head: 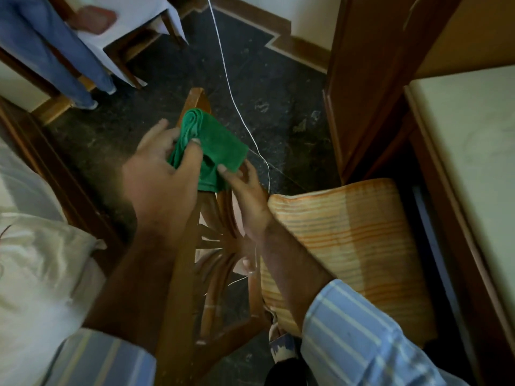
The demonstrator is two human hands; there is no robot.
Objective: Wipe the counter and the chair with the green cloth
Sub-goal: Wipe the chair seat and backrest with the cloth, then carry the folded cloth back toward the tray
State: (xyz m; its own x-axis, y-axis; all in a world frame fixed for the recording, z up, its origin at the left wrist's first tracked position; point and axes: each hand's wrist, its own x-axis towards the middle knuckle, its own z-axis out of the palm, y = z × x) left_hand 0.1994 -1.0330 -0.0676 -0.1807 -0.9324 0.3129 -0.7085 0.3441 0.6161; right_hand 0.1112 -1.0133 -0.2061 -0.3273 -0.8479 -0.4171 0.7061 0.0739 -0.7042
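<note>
Two hands hold a green cloth (214, 146) above the top rail of a wooden chair (178, 288), over a dark speckled stone floor (278, 107) bordered by a brown strip and pale tile. A thin white cord (228, 79) runs down across the floor from the top of the view to the chair. The chair's back has curved wooden spokes fanning from a hub, and its seat carries an orange-striped cushion (348, 240). To the right stands a wooden cabinet (362, 79), with a pale counter (468, 149) edged in wood beside the seat. At upper left stands another person in blue trousers (50, 45), next to wooden furniture draped in white cloth (133, 23). A white pillow (36, 260) lies at lower left.

The cloth is folded into several layers, its rounded fold edges showing at the far end, the fabric plain and bright green with a soft nap. The left hand (164, 174) is closed around its near left side, thumb pressed over the top. The right hand (245, 190) pinches the near right corner between thumb and fingers. Both forearms come out of blue striped sleeves (362, 330).
</note>
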